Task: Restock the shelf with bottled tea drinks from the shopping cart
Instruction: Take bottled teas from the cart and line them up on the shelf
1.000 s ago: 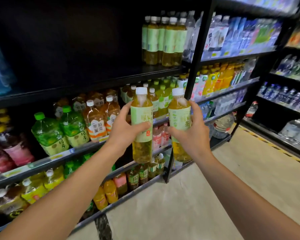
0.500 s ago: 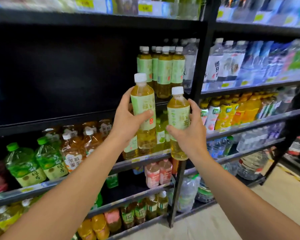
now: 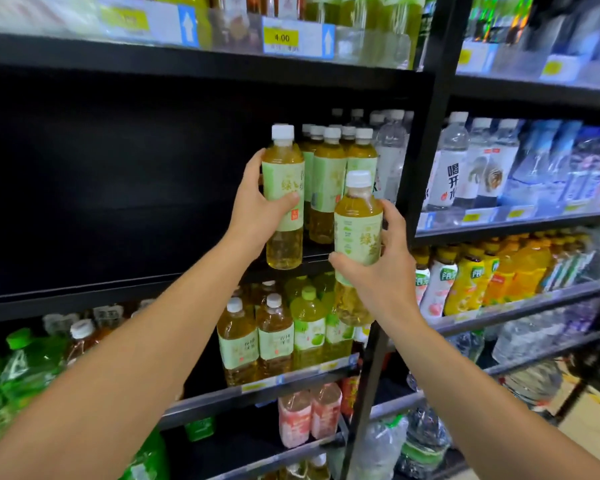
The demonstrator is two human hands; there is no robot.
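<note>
Bottles of green tea, one gripped upright in each hand, left hand [image 3: 257, 206] and right hand [image 3: 385, 271], should slide onto the dark shelf [image 3: 118, 285] beside the stocked row [image 3: 329, 181], labels outward.

Bright, even light falls on the bottles, the shelf bay [image 3: 118, 202] behind stays dark, and the frame's edges smear and bend.

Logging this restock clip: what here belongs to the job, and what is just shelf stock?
Job: left hand gripping a tea bottle; right hand gripping a second bottle; matching teas; dark shelf.
Other: water bottles; orange drinks; price tag.
</note>
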